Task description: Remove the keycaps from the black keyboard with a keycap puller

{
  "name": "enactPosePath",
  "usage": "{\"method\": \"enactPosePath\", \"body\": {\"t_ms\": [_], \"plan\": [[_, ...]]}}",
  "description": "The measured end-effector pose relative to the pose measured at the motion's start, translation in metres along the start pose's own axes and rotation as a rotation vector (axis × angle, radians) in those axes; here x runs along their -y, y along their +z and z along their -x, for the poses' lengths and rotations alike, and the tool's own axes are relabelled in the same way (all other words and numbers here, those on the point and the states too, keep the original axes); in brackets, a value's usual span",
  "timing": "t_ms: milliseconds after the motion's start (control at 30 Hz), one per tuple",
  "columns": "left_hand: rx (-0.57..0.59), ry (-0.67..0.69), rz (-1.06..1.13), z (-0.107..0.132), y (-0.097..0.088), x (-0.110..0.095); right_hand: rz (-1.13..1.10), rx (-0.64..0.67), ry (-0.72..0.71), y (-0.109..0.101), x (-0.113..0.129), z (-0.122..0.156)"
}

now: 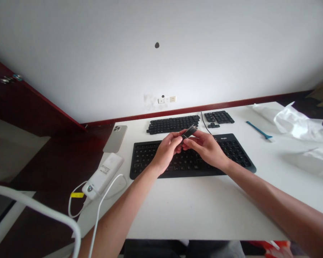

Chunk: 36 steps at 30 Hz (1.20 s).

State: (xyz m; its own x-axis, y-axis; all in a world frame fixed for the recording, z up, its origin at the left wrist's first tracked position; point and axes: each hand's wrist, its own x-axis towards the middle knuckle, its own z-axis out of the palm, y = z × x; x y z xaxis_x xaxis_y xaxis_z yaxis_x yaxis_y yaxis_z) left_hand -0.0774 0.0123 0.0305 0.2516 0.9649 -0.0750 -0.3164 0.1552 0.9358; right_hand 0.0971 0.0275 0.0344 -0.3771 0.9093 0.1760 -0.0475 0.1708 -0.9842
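My left hand (164,150) and my right hand (208,148) meet above the middle of a black keyboard (145,154). Both pinch a small, flat black piece with a shiny end (188,132), tilted up to the right; its exact kind is unclear. Fingers cover its lower part. The keyboard lies flat, its key positions looking bare of caps. Behind it, loose black keycaps (173,124) are laid out in rows. A number-pad block of keycaps (223,117) and a small arrow-key cluster (213,125) sit to the right of them.
A blue-handled brush (259,130) and crumpled white plastic bags (298,122) lie on the right of the white table (193,211). At left are a phone (115,139) and a white power bank (104,173) with a cable. The keyboard's cord (204,123) runs back toward the wall.
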Motion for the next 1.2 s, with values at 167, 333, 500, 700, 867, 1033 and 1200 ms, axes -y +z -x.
{"method": "enactPosePath", "body": {"t_ms": [167,333,500,700,867,1033,1200], "plan": [[0.026,-0.008,-0.062,0.001,-0.001,-0.001,0.018,0.086,-0.039,0.000,0.005,0.001],[0.032,0.032,-0.118,0.002,0.000,-0.001,0.051,0.088,-0.080,0.001,0.008,0.003],[-0.002,0.043,-0.125,0.004,0.005,-0.002,0.100,0.093,-0.118,0.001,0.009,0.004],[-0.009,0.041,-0.099,0.004,0.006,-0.001,0.146,0.085,-0.132,0.001,0.010,0.004],[-0.050,0.055,-0.086,0.001,0.005,0.003,0.084,0.039,-0.101,0.001,0.003,0.003],[-0.109,0.150,-0.196,0.001,0.001,0.005,0.037,-0.071,-0.084,-0.003,-0.005,0.001],[-0.129,0.183,-0.252,0.000,-0.002,0.004,-0.052,-0.136,-0.074,-0.004,-0.009,-0.003]]}}
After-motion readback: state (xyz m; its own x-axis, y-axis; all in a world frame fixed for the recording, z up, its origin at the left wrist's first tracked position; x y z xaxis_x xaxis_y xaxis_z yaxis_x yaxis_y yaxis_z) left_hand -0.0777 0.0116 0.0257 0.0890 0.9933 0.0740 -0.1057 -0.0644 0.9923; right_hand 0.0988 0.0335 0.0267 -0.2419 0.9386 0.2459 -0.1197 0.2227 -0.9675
